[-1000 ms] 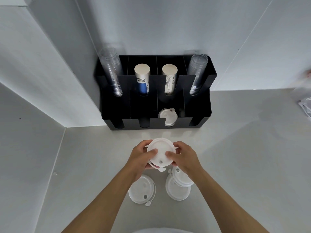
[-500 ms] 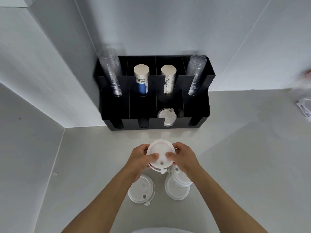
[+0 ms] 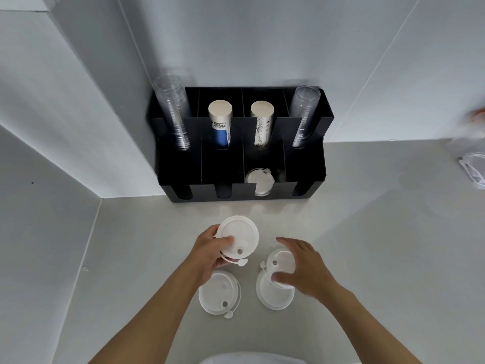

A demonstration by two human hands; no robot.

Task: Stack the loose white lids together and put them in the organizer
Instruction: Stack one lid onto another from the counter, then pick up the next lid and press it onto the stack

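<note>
My left hand grips a small stack of white lids above the counter, thumb on top. My right hand hovers with fingers spread over a tilted white lid, thumb and fingertips around its rim. That lid leans on another white lid lying flat. A further loose lid lies flat below my left hand. The black organizer stands against the wall; a white lid sits in its third front slot.
The organizer's back row holds clear cup stacks at both ends and two paper cup stacks in the middle. A wall corner juts out at the left. Plastic packaging lies at the counter's right edge.
My right hand let go of the lid stack and moved down right onto the tilted lid. My left hand alone keeps the stack, shifted slightly left.
</note>
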